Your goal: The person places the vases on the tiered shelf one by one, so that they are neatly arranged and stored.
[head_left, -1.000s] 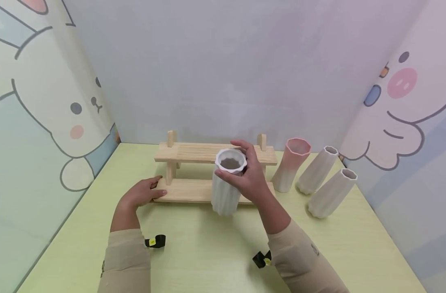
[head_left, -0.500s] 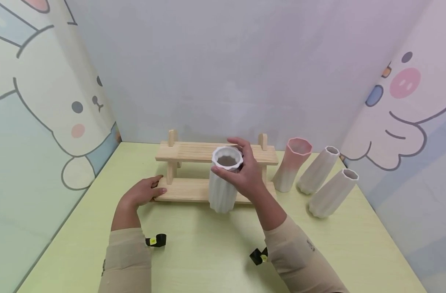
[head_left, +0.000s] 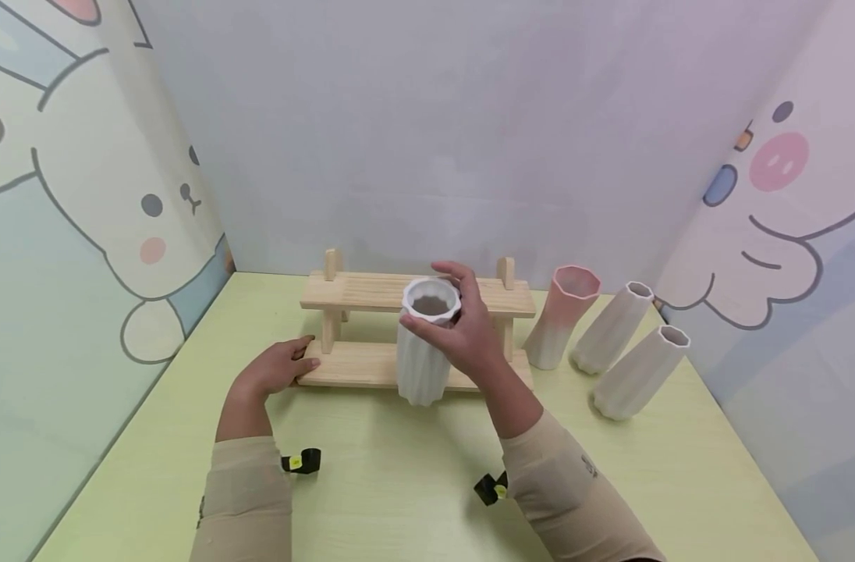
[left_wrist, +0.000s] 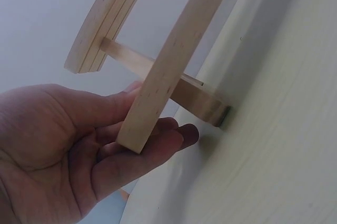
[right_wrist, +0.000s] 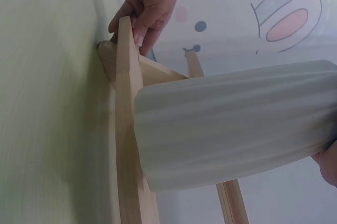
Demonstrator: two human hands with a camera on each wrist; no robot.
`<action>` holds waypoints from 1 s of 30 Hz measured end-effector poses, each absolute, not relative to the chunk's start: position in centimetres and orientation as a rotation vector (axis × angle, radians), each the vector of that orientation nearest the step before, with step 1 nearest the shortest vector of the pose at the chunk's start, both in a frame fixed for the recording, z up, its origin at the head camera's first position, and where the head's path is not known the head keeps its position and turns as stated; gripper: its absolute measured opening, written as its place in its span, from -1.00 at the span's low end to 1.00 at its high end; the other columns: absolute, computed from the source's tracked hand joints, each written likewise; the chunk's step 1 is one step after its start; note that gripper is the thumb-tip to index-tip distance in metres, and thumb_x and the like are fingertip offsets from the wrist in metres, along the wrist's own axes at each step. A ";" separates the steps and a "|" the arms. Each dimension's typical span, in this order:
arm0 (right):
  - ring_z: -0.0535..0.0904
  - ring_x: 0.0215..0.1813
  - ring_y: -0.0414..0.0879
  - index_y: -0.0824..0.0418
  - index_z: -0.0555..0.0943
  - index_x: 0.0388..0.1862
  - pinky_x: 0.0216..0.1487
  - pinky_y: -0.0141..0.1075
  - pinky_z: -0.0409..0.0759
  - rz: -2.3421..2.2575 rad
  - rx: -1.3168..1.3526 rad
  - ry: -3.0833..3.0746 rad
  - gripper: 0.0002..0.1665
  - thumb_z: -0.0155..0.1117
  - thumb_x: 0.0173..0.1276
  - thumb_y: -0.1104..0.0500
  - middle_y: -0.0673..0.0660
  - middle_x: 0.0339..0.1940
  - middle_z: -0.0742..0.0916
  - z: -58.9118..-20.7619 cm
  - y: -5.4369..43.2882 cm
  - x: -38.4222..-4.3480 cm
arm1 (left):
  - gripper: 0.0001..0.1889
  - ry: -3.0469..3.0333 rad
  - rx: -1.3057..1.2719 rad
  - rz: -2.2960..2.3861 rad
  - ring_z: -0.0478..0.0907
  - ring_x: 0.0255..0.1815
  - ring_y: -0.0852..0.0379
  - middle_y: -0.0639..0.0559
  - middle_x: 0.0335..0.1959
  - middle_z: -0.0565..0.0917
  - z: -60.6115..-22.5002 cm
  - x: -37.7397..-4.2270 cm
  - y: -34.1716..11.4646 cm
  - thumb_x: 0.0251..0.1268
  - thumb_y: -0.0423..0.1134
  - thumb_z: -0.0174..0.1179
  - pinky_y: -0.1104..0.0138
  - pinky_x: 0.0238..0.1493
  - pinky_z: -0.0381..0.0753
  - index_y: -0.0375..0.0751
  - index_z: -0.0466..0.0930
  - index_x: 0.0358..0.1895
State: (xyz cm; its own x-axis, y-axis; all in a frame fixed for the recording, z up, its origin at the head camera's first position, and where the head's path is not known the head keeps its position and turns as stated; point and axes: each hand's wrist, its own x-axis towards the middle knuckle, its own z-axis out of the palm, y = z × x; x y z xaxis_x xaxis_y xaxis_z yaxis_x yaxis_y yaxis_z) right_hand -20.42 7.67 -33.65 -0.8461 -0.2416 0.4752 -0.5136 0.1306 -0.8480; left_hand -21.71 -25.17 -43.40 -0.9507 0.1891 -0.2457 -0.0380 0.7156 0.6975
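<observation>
A white ribbed vase [head_left: 423, 363] is upright in my right hand [head_left: 473, 332], whose thumb and fingers grip it near its scalloped rim. In the right wrist view, the base of the vase [right_wrist: 210, 129] is at the front edge of the lower board; I cannot tell whether it touches. My left hand [head_left: 271, 368] holds the left end of the two-tier wooden shelf [head_left: 357, 365]. In the left wrist view the thumb lies above the lower board [left_wrist: 158, 92] and the fingers are beneath it.
Right of the shelf stands a pink-and-white vase [head_left: 564, 312]. Beside it lean two narrow-necked white vases, one farther back [head_left: 610, 332] and one nearer [head_left: 638, 375]. A grey wall [head_left: 427, 156] rises behind the shelf, with cartoon-printed panels on both sides.
My right hand has carried the white vase slightly left and toward the shelf. The left hand keeps its hold on the shelf end.
</observation>
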 end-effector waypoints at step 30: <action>0.64 -0.08 0.00 -0.03 0.27 0.38 -0.18 -0.16 0.69 1.799 0.780 -2.189 -0.09 0.56 0.12 0.08 0.14 0.06 0.59 -34.2 5.5 -21.3 | -0.30 2.629 0.118 1.079 0.23 0.45 -0.33 -0.38 0.46 0.23 -43.4 -21.9 -25.4 0.50 -0.10 0.06 -0.18 0.34 0.30 -0.33 0.04 0.54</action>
